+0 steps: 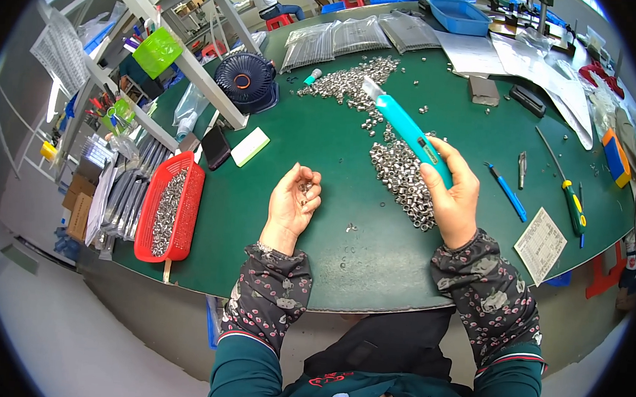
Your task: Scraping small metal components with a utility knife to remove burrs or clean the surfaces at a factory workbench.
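My right hand (456, 191) is closed round a teal utility knife (413, 131), its silver tip pointing up and to the left. Under and beside the knife lies a dense pile of small silver metal rings (395, 175). My left hand (294, 201) is palm up with the fingers curled over a few small metal rings (305, 187), partly hidden by the fingers. A second, looser heap of small metal parts (349, 81) spreads farther back, beside a small teal-capped piece (312, 77). A few tiny rings (351, 228) lie between my hands.
At left stand a red basket (197, 217) of small metal parts, a phone-like dark object (215, 148) and a blue fan (245, 83). Bagged rods (361, 37) and a blue bin (458, 17) are at the back. A screwdriver (574, 205), blue-handled tool (509, 196) and printed card (540, 245) lie right.
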A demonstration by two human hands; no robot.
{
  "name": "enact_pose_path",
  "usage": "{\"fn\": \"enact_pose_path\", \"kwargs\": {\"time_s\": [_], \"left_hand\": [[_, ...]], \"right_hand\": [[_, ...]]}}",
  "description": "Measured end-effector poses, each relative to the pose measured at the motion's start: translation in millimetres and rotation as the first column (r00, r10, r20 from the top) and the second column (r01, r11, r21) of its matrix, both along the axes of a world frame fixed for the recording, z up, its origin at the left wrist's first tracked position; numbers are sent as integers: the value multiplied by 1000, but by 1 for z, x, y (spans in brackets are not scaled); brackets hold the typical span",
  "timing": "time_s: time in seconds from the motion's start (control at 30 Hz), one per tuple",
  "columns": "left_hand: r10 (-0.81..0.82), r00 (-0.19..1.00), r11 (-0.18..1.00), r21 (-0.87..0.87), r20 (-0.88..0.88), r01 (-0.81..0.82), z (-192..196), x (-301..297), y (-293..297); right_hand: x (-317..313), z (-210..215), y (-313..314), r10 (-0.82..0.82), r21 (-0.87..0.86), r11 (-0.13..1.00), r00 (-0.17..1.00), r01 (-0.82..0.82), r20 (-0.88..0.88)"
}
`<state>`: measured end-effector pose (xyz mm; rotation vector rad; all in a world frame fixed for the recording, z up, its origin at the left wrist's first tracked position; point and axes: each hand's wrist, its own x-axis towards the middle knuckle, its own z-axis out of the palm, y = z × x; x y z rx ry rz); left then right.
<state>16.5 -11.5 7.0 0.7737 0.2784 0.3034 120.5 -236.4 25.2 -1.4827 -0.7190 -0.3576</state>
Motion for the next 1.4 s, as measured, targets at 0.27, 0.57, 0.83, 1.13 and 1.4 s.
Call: {"fn": "enact_pose_path", "kwargs": {"time_s": [0.27,0.57,0.83,1.13,1.4], "left_hand": [[98,961,433,881,-258,193,5,44,-33],[324,897,78,953,-301,292,1,66,-60],[-99,984,953,271,-149,137,14,23,-33],[-42,996,994,100,74,35,1,-1,-3],[-19,992,991,132,122,2,1,-2,2]], "right_hand": [[-3,2,2,15,-7,1000,995,-14,96],[1,2,0,-7,1,1000,989,7,145],[0,-1,1,18,-4,1000,977,-18,211],[-3,-11,3,203,-298,941,972,-160,120],[-3,-10,2,314,-409,858,947,-313,-65]]}}
